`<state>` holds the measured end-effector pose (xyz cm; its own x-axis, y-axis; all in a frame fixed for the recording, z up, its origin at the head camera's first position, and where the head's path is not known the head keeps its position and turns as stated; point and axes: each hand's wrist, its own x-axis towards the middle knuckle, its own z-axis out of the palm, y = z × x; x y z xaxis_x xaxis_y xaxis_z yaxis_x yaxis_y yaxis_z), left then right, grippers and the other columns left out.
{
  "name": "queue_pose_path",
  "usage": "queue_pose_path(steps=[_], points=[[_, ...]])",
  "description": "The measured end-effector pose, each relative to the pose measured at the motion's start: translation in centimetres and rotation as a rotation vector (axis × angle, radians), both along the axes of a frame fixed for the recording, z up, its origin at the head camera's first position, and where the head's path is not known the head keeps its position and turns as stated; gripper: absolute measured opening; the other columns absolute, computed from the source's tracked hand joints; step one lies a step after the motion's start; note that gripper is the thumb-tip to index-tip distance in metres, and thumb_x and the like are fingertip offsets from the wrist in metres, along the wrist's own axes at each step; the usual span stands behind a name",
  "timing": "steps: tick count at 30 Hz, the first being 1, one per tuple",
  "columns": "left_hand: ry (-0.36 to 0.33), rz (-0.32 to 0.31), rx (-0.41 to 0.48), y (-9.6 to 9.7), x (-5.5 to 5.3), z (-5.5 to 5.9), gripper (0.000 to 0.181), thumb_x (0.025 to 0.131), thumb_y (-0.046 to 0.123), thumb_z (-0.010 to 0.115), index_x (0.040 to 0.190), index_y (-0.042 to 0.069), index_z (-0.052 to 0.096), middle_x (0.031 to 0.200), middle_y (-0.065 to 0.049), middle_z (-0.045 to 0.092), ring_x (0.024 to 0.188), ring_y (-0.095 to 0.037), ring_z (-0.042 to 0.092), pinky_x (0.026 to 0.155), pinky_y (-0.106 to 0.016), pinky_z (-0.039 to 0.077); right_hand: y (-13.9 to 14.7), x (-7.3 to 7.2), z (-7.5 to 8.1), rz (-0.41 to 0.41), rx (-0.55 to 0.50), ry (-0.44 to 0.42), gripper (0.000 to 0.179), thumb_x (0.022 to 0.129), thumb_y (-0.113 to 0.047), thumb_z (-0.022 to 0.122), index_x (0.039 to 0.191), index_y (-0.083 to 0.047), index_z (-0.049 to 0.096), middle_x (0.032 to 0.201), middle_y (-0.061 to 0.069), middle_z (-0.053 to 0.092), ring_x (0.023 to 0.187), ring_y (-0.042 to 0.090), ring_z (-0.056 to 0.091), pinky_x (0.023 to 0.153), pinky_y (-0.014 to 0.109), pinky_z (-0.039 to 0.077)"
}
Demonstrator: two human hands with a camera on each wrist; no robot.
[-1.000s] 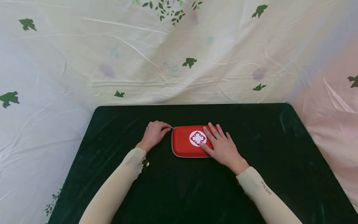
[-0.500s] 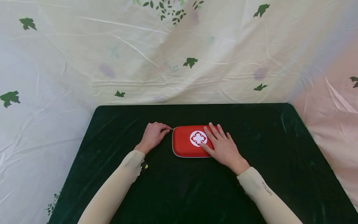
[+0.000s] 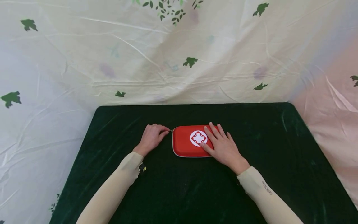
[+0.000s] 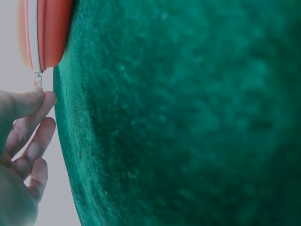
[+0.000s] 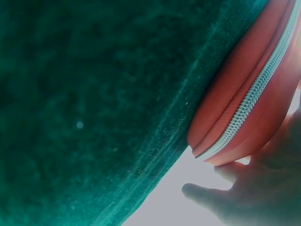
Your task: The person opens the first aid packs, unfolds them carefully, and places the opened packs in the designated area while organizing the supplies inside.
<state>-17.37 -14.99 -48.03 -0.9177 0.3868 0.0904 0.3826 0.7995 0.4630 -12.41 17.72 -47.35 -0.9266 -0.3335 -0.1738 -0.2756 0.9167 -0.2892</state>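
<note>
On the dark green velvety tabletop (image 3: 179, 193) lies the red rounded-rectangular zip case (image 3: 183, 144), probably light and semi-stiff, best held where the left hand (image 3: 151, 137) pinches its small metal zipper pull (image 4: 38, 80) and the spread right hand (image 3: 225, 150) steadies its top.

A draped nook is formed by pale, wrinkled, green-printed fabric (image 3: 134, 71) hung around a dark-green, velvety, round-cornered table (image 3: 179, 193). The wider premises cannot be identified.

A red, round-ended textured case (image 5: 223, 110) is seen against a dark green velvety cloth (image 5: 89, 94), its side lined by a silvery toothed zipper (image 5: 254, 95). It is touched by the shadowed right hand (image 5: 258, 188), one fingertip held apart.
</note>
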Motion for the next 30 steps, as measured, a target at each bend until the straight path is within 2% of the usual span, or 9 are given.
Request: queue_pose_path(steps=[12, 30], points=[[0.020, -0.009, 0.018, -0.3, 0.6, -0.1, 0.018, 0.099, 0.019, 0.072, 0.115, 0.013, 0.079, 0.110, -0.004, 0.077, 0.093, -0.021, 0.065, 0.084, -0.040, 0.046, 0.0, 0.2, 0.2, -0.009, -0.013, -0.008, 0.089, 0.099, -0.068, 0.049, 0.168, -0.024, 0.016, 0.175, 0.004, 0.001, 0.158, 0.039, 0.001, 0.118, 0.071, 0.017], [-0.004, -0.002, 0.014, -0.6, 1.6, -0.1, 0.018, 0.098, 0.020, 0.073, 0.114, 0.014, 0.079, 0.106, -0.003, 0.077, 0.087, -0.017, 0.063, 0.082, -0.037, 0.046, -0.2, 0.3, 0.2, -0.011, -0.006, -0.011, 0.089, 0.099, -0.067, 0.050, 0.168, -0.024, 0.015, 0.175, 0.004, 0.000, 0.158, 0.039, 0.000, 0.118, 0.071, 0.016]])
